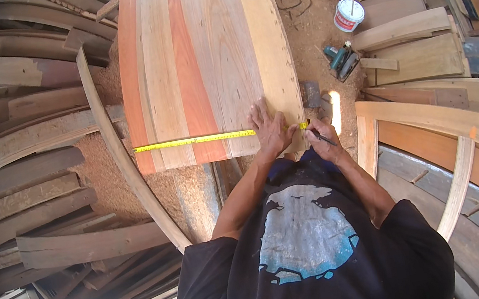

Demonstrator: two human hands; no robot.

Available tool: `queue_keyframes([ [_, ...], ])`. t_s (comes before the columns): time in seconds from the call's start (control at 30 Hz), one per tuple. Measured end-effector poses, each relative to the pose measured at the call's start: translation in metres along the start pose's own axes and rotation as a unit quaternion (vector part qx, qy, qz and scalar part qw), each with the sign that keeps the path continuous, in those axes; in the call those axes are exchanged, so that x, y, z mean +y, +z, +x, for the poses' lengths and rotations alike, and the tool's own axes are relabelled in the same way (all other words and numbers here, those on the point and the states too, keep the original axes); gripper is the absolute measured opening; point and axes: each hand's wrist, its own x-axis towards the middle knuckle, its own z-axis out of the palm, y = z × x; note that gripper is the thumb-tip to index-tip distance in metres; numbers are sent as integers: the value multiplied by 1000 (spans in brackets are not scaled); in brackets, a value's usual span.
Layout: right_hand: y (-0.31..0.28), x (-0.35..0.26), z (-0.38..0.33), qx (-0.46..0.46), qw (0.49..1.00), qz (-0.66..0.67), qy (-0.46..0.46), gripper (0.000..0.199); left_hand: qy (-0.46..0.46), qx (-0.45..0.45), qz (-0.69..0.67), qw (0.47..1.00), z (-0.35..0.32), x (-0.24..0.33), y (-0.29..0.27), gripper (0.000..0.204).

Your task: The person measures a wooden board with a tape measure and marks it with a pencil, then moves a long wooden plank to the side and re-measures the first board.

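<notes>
Black shirt (307, 232) foremost, left fingers (264, 110) spread over yellow tape (195, 140) and planks (226, 58), right fingers (315, 132) hold a pen (325, 138)

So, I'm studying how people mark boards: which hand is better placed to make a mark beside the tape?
Probably the right hand: it holds a dark pencil-like tool near the wooden panel's right edge. The left hand lies across the yellow tape, fingers spread on the panel.

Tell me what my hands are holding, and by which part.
Your right hand holds a slim dark stick; exactly where along its length is unclear. Your left hand lies spread over the yellow tape measure, with no clear grip.
</notes>
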Motion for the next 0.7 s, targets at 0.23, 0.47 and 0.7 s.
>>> queue_keyframes([
  [0.23, 2, 4, 3, 7, 999, -26, -23, 14, -6, -2, 0, 1000, 0, 0, -1, 43],
  [0.47, -2, 4, 3, -20, 1000, -6, -13, 17, -1, 2, -3, 1000, -1, 0, -1, 43],
  [0.7, -4, -4, 2, -22, 1000, 1, -15, 17, 3, 5, 3, 1000, 0, -2, 0, 44],
])
